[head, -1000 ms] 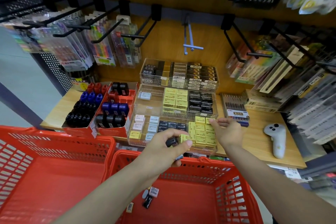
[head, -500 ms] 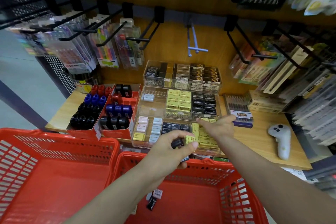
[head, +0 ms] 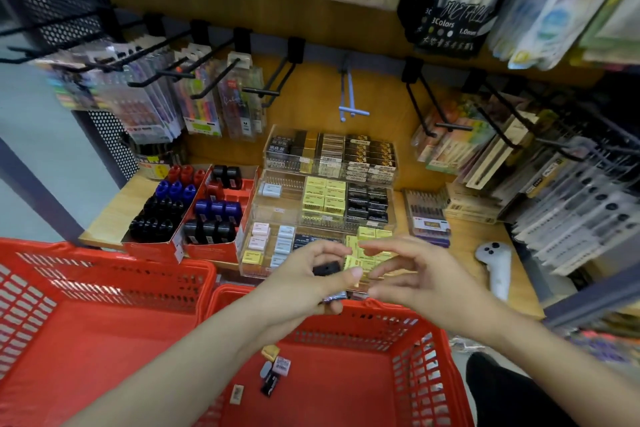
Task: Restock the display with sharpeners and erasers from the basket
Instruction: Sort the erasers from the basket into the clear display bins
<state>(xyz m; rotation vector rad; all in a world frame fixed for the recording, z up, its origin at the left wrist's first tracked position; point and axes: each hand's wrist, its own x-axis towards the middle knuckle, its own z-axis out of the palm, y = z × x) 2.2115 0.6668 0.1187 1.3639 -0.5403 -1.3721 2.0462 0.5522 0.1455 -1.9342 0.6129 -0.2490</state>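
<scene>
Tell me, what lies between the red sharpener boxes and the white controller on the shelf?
The clear eraser trays, with both hands in front of their lowest tier, in the head view.

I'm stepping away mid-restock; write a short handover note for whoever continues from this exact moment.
Left hand grips a small black item, with more stock bunched underneath.
Right hand is open, empty, its fingers reaching toward the left.
Done: the clear display trays are partly stocked.
Left: place the held pieces, then the few loose pieces in the right red basket.
</scene>
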